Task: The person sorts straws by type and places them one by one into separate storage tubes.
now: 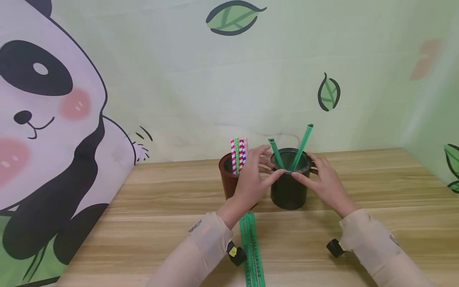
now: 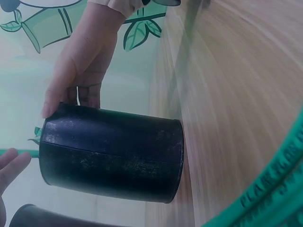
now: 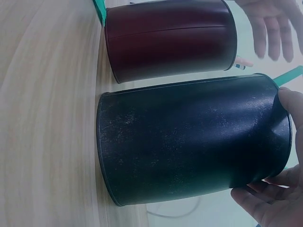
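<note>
A black cylindrical holder [image 1: 289, 191] stands upright on the wooden table, with two green wrapped straws [image 1: 303, 145] leaning apart in it. My right hand [image 1: 328, 183] grips its rim at the right, thumb in front and fingers behind; the right wrist view shows this grip on the black holder [image 3: 189, 142] closely. My left hand [image 1: 252, 173] is by the rim's left side, fingers extended and holding nothing. Seen in the right wrist view, the left hand [image 3: 274, 28] is apart from the holder. Behind the left hand stands a brown-red holder [image 1: 228, 181] with several patterned straws [image 1: 236, 155].
Several green wrapped straws [image 1: 252, 251] with printed lettering lie on the table [image 1: 161, 223] below the left forearm. At the back hangs a light green backdrop [image 1: 172, 99] with a panda and leaves; a thin cable [image 1: 258, 131] runs along it.
</note>
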`<state>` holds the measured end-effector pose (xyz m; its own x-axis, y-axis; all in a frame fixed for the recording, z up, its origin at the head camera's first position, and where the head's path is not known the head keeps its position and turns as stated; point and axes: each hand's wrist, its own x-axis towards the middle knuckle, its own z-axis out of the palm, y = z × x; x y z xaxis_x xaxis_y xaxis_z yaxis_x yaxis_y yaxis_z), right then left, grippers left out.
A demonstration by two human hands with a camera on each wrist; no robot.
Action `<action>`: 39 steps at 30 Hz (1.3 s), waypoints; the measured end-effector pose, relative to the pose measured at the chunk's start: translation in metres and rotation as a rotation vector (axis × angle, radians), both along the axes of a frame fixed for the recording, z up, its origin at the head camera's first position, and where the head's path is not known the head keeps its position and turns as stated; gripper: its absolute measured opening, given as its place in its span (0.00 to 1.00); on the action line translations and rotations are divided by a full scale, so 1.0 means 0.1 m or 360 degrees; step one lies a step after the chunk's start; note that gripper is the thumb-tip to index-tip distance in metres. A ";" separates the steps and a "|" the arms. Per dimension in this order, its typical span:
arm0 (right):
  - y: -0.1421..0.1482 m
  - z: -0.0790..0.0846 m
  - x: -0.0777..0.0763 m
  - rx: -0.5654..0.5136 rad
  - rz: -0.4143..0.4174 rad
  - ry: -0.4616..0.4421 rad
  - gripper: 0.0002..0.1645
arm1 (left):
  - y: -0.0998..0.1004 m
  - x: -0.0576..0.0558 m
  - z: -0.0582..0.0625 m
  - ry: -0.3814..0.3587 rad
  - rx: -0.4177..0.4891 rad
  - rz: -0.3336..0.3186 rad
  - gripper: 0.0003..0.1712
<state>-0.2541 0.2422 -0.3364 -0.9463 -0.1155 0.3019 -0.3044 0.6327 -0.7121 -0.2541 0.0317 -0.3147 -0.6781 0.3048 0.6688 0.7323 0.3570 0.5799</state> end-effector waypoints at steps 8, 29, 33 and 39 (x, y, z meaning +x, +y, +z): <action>0.00 0.00 0.00 0.0007 0.0003 0.0016 0.48 | -0.18 0.13 -0.08 0.0079 -0.0072 -0.0123 0.35; 0.01 -0.02 -0.01 0.0021 -0.0007 0.0016 0.49 | -0.65 0.49 -0.33 -0.0478 -0.0303 -0.0052 0.25; 0.01 -0.02 -0.01 0.0011 -0.0004 0.0041 0.48 | -0.72 0.53 -0.39 -0.0534 -0.0312 -0.0039 0.24; 0.00 0.00 0.00 0.0002 0.0006 0.0029 0.48 | -0.80 0.58 -0.46 -0.0553 -0.0389 -0.0040 0.22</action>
